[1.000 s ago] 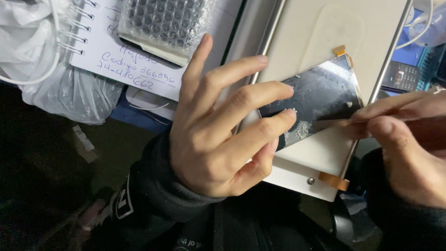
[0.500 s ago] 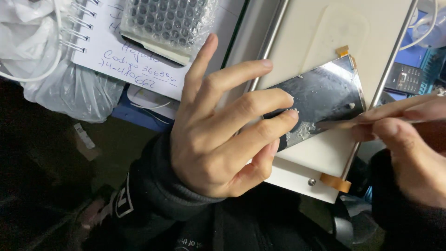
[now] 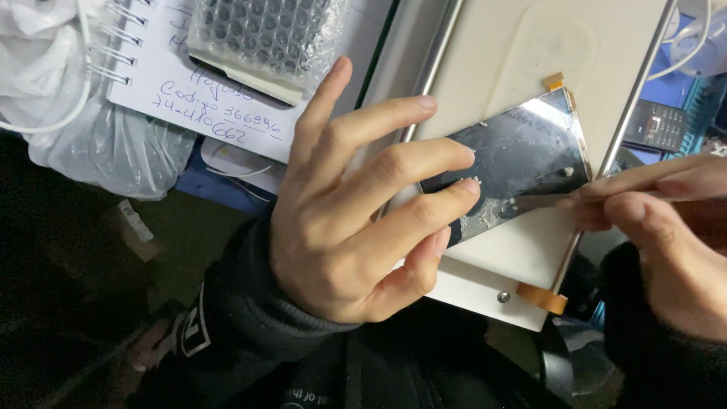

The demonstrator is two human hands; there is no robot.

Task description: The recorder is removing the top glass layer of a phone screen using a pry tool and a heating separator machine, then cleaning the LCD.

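Note:
A dark, glossy phone screen panel (image 3: pixel 522 163) lies tilted on a cream-coloured pad (image 3: pixel 522 68) of a white machine plate. My left hand (image 3: pixel 356 204) rests flat, fingers spread, with its fingertips pressing the panel's left end. My right hand (image 3: pixel 659 227) comes in from the right and pinches a thin metal blade (image 3: pixel 541 201), whose tip lies on the panel's lower edge. Whitish glue residue (image 3: pixel 478 216) sits by the blade tip. An orange flex strip (image 3: pixel 553 79) sticks out at the panel's top corner.
A spiral notebook (image 3: pixel 189 98) with handwriting lies at upper left, with a bubble-wrapped part (image 3: pixel 261 38) on it. A clear plastic bag (image 3: pixel 91 144) lies left of it. Metal rails (image 3: pixel 432 68) frame the pad. A small dark device (image 3: pixel 655 125) sits at right on blue.
My right hand has shifted slightly down and left along the panel's edge with the blade. My left hand has stayed pressed on the panel.

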